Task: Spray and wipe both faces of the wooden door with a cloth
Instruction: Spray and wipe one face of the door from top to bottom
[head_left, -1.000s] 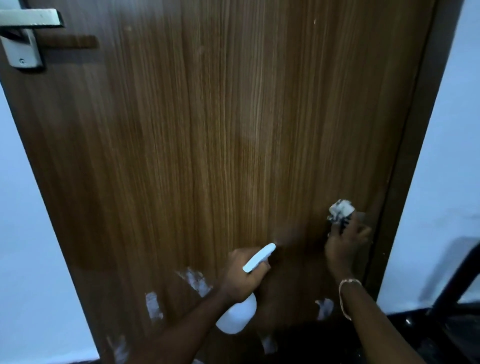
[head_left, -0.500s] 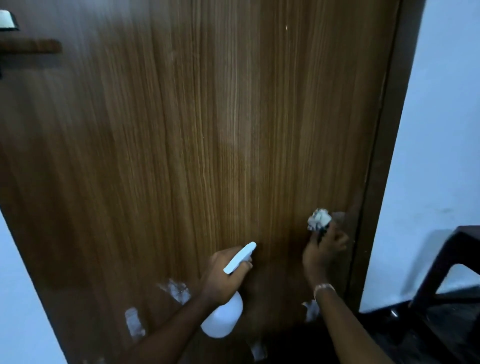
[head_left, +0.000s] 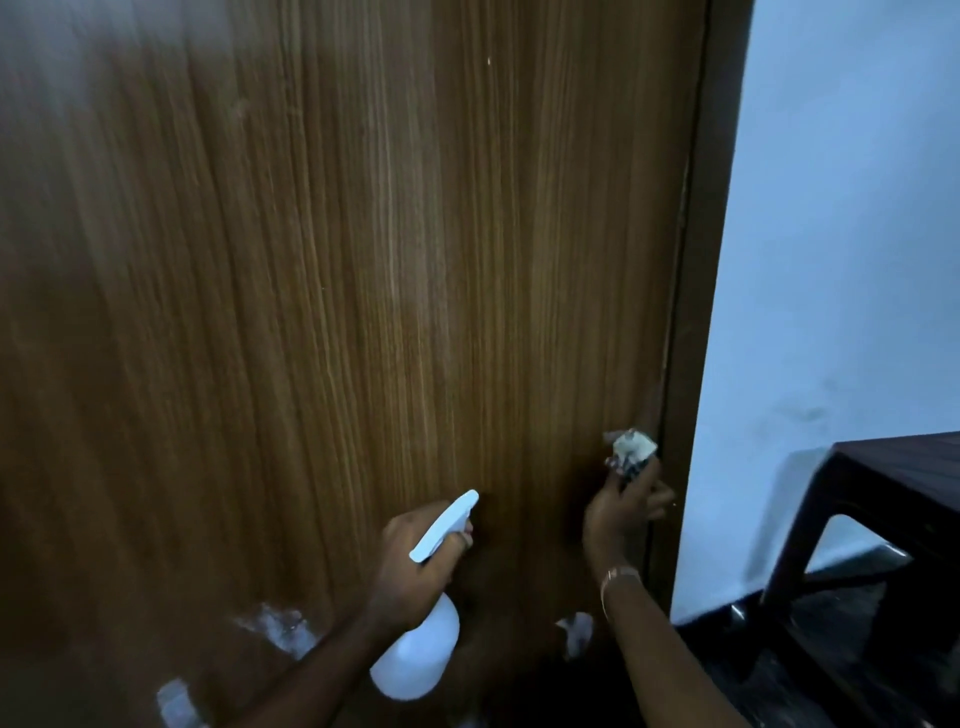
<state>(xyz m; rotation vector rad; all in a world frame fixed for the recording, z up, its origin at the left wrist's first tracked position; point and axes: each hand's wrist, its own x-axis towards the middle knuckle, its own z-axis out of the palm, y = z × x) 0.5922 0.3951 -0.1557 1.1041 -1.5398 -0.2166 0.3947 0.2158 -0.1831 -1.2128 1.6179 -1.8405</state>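
A big brown wooden door (head_left: 363, 312) fills your view, with a pale wall (head_left: 831, 208) on its right. Your left hand (head_left: 415, 561) wraps around a white spray bottle (head_left: 415, 660). Your right hand (head_left: 618, 514) pinches a crumpled cloth (head_left: 631, 449) low on the door, by its right edge.

Door (head_left: 363, 312) — streaked wood grain with a soft sheen; spray bottle (head_left: 415, 660) — smooth white plastic.
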